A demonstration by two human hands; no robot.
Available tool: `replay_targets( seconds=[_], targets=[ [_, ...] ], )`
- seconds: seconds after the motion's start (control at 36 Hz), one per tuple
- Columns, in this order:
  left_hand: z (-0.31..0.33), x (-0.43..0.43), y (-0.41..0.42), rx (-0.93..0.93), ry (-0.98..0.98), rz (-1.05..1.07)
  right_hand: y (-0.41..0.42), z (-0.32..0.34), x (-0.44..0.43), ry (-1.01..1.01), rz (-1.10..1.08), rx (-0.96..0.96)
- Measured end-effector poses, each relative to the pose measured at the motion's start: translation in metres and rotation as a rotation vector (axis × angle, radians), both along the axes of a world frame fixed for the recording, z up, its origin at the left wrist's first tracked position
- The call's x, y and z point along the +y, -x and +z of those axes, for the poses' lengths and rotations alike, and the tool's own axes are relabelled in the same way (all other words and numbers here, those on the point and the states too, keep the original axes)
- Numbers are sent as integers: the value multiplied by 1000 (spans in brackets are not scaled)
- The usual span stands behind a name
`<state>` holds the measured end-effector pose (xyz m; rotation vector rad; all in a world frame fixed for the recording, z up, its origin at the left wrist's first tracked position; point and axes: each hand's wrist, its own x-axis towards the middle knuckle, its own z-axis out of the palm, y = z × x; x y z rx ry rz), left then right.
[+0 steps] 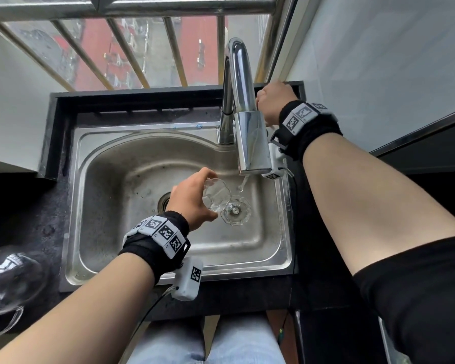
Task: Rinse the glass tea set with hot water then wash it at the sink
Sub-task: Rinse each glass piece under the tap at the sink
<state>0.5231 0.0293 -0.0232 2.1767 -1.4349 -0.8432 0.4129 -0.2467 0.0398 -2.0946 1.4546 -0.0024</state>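
Glass cup (216,194) — gripped in left hand (192,203) fingers (204,177).

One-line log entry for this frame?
left hand: holds glass cup | right hand: behind faucet | water: running | glass lid: in sink

Over the steel sink (97,206), the left hand (192,200) grips a small glass cup (216,194), tilted beside a thin stream from the tap (243,114). The right hand (272,99) reaches behind the tap. A glass saucer (236,211) lies in the basin below.
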Motion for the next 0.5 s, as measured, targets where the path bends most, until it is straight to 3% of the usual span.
replay_targets(
  seconds=[0.14, 0.36, 0.5],
  targets=[
    [-3, 6, -3, -21, -10, 10, 8, -9, 5, -143, -128, -118],
    [-4, 2, -2, -55, -40, 0, 9, -16, 9, -209, -197, -228],
    [-7, 6, -2, -76, -85, -16, 14, -49, 28, -213, -193, -194]
  ],
)
